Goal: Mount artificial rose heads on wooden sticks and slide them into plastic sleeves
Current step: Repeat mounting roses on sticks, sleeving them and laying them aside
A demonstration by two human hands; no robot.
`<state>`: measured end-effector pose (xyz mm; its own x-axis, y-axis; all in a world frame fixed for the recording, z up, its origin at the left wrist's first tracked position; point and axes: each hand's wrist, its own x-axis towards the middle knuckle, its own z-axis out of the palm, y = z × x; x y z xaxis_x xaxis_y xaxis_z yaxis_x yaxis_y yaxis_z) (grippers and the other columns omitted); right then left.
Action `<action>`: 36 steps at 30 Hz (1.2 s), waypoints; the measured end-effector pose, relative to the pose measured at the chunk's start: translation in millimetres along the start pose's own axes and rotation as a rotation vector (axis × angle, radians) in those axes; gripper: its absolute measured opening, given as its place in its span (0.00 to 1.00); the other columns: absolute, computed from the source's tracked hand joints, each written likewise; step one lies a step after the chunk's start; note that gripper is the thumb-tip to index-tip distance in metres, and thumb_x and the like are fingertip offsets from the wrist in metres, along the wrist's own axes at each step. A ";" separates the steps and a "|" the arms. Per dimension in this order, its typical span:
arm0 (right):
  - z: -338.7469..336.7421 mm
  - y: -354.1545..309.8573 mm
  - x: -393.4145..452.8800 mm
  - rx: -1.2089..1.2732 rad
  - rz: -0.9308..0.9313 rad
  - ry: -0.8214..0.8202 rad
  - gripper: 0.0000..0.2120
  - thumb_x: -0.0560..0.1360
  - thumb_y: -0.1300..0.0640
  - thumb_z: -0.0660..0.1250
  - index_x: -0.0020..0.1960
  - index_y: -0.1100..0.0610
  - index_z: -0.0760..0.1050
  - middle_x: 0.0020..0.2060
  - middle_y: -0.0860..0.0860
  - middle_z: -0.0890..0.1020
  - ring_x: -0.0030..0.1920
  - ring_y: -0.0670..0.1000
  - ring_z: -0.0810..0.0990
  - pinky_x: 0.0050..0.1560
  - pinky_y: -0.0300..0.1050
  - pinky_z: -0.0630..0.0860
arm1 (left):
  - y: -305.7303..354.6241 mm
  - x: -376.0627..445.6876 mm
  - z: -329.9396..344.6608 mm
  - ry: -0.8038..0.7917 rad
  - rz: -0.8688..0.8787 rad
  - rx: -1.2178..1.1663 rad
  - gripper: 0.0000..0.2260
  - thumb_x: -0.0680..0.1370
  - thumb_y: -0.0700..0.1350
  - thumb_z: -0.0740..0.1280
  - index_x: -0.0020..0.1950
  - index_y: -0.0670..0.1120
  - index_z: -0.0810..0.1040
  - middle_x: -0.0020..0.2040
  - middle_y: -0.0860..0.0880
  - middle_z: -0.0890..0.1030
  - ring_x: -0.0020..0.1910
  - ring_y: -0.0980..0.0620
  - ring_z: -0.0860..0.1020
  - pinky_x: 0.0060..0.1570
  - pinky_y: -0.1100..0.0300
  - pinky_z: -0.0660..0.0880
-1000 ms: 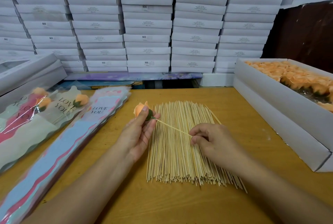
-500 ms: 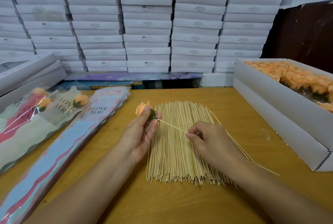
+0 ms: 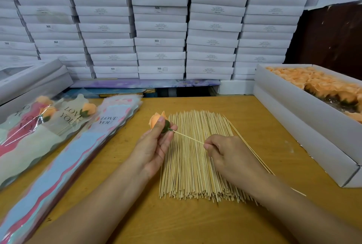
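the left hand [image 3: 154, 145] holds an orange rose head [image 3: 155, 120] between thumb and fingertips, its green base turned to the right, raised over the left edge of the pile of wooden sticks [image 3: 195, 155] that lies on the table [image 3: 254, 126]. one wooden stick [image 3: 188, 137] meets that green base and slants down to the right hand [image 3: 227, 153], which pinches it with curled fingers; its far end comes out past the right wrist and ends over the table.

just left of the hands a stack of plastic sleeves [image 3: 64, 165] printed "love you" lies slantwise on the table, and beside it further left lie filled sleeves [image 3: 39, 124] with orange roses inside. at the right edge of the table stands an open white box [image 3: 293, 110] full of orange rose heads, well apart from the hands. behind the table rise stacks of white boxes [image 3: 160, 28].
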<state>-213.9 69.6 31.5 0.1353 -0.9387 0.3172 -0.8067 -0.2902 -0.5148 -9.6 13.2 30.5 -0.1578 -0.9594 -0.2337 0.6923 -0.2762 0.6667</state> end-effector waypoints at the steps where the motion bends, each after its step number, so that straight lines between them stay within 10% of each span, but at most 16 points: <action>1: 0.3 -0.6 -0.2 0.014 0.004 0.001 0.09 0.83 0.54 0.62 0.50 0.53 0.80 0.31 0.44 0.78 0.29 0.40 0.75 0.27 0.35 0.70 | 0.3 0.2 -0.2 -0.001 0.005 0.005 0.14 0.71 0.45 0.74 0.51 0.36 0.82 0.48 0.39 0.86 0.42 0.52 0.85 0.37 0.65 0.82; 7: -3.3 2.1 0.0 -0.009 0.015 0.091 0.06 0.79 0.49 0.69 0.54 0.48 0.79 0.43 0.37 0.77 0.42 0.36 0.75 0.41 0.29 0.70 | 5.6 1.8 0.7 0.007 0.047 -0.045 0.16 0.71 0.44 0.74 0.54 0.36 0.80 0.46 0.39 0.86 0.41 0.52 0.86 0.36 0.65 0.82; 17: -1.1 10.3 -1.8 -0.083 -0.039 0.135 0.07 0.80 0.51 0.68 0.45 0.52 0.80 0.32 0.41 0.76 0.29 0.40 0.72 0.31 0.34 0.64 | 4.0 -1.9 3.0 0.012 0.057 -0.046 0.12 0.73 0.42 0.72 0.53 0.37 0.81 0.47 0.39 0.86 0.42 0.51 0.86 0.39 0.63 0.83; 28: -4.7 4.9 -2.3 -0.146 -0.049 0.013 0.13 0.83 0.53 0.61 0.46 0.57 0.79 0.35 0.50 0.81 0.34 0.50 0.79 0.37 0.53 0.79 | 2.6 -0.9 -2.2 0.002 0.038 0.027 0.14 0.73 0.45 0.73 0.53 0.36 0.82 0.47 0.38 0.86 0.38 0.53 0.85 0.37 0.63 0.83; 36: -8.2 -2.8 -3.1 -0.195 -0.021 -0.055 0.13 0.84 0.54 0.58 0.46 0.58 0.77 0.33 0.50 0.78 0.31 0.49 0.76 0.31 0.45 0.74 | 2.4 -2.0 -1.1 0.011 0.038 0.019 0.14 0.75 0.44 0.72 0.56 0.37 0.81 0.49 0.39 0.86 0.39 0.53 0.86 0.37 0.64 0.83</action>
<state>-216.8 74.8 38.5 0.1802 -0.9431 0.2793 -0.8987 -0.2733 -0.3429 -6.9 14.5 31.7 -0.1239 -0.9685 -0.2159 0.6840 -0.2410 0.6885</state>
